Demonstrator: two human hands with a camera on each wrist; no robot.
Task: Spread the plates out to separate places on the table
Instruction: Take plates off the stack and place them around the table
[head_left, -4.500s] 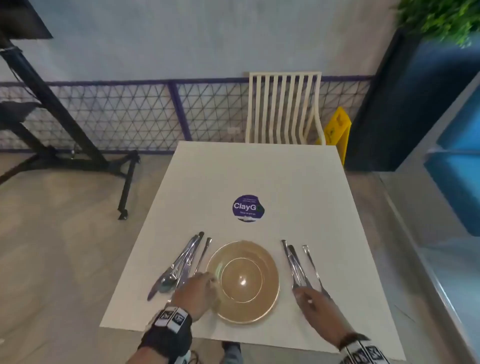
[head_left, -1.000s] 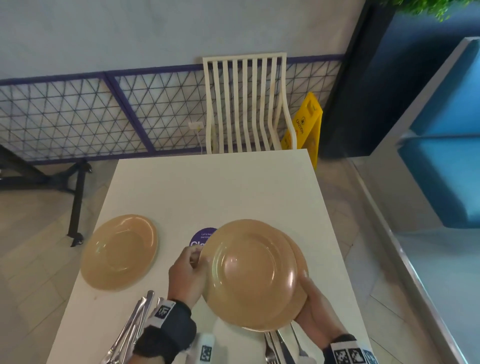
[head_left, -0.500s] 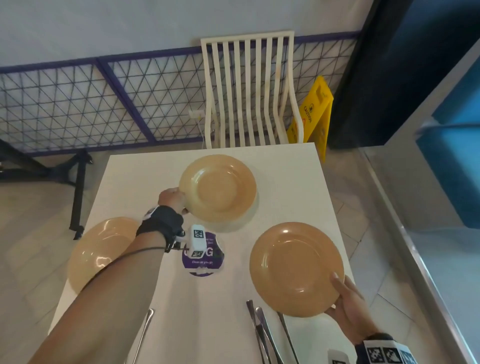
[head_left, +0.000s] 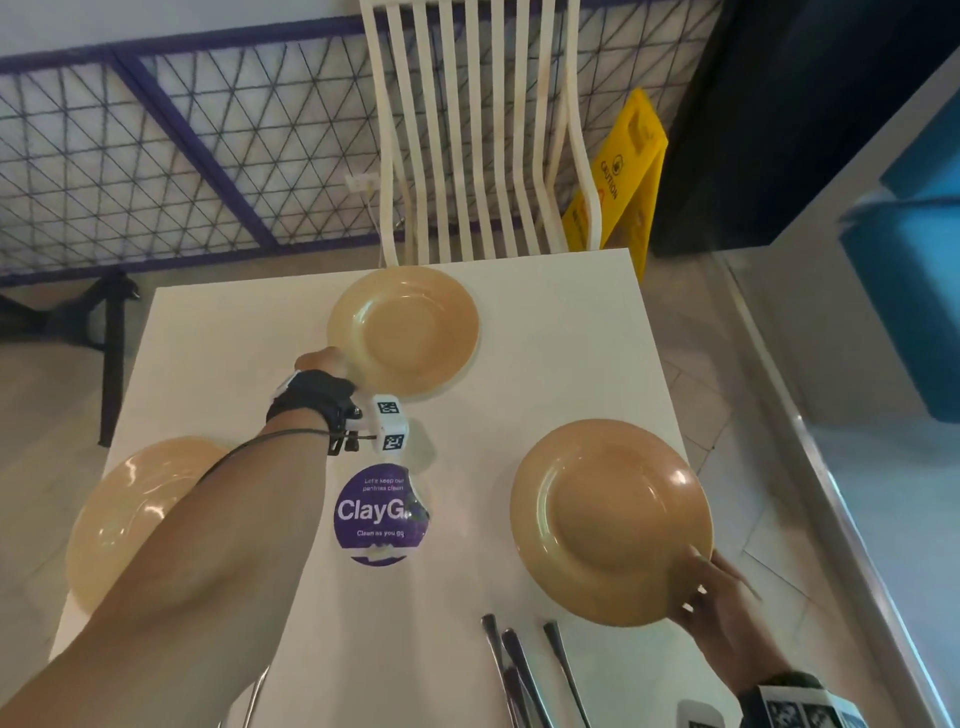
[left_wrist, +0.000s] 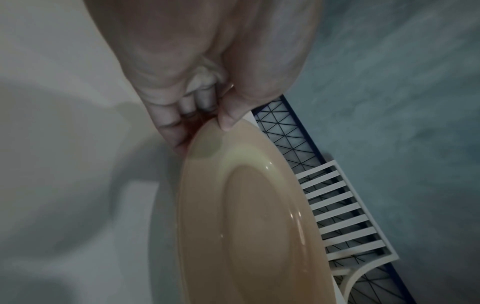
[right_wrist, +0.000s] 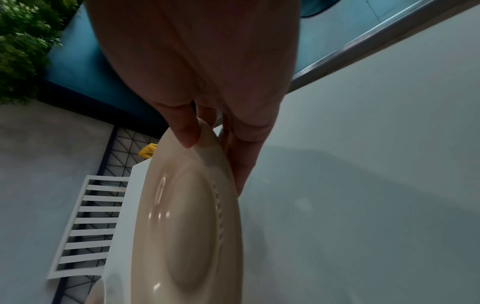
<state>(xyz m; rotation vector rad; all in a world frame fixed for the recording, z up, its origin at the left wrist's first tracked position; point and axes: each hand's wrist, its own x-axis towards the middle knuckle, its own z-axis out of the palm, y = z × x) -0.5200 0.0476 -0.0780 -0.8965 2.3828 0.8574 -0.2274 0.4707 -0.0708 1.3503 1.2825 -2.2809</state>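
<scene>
Three tan plates are spread over the white table (head_left: 561, 364). My left hand (head_left: 322, 364) pinches the near-left rim of the far plate (head_left: 410, 332) at the table's far edge; thumb on top, fingers under, as the left wrist view shows on the far plate (left_wrist: 246, 226) held by my left hand (left_wrist: 207, 123). My right hand (head_left: 711, 597) grips the near rim of the right plate (head_left: 608, 514), tilted over the right edge; the right wrist view shows this right plate (right_wrist: 187, 226) pinched by my right hand (right_wrist: 207, 139). A third plate (head_left: 124, 514) lies at the left edge, partly hidden by my forearm.
A purple round sticker (head_left: 379, 514) marks the table's middle. Cutlery handles (head_left: 519, 670) lie near the front, right of centre. A cream slatted chair (head_left: 478, 130) stands at the far side, a yellow caution sign (head_left: 618, 176) beside it, a mesh fence behind.
The stack of two plates has been split: my left hand carried one to the far edge, my right hand moved the other to the right side. One plate was set at the left earlier.
</scene>
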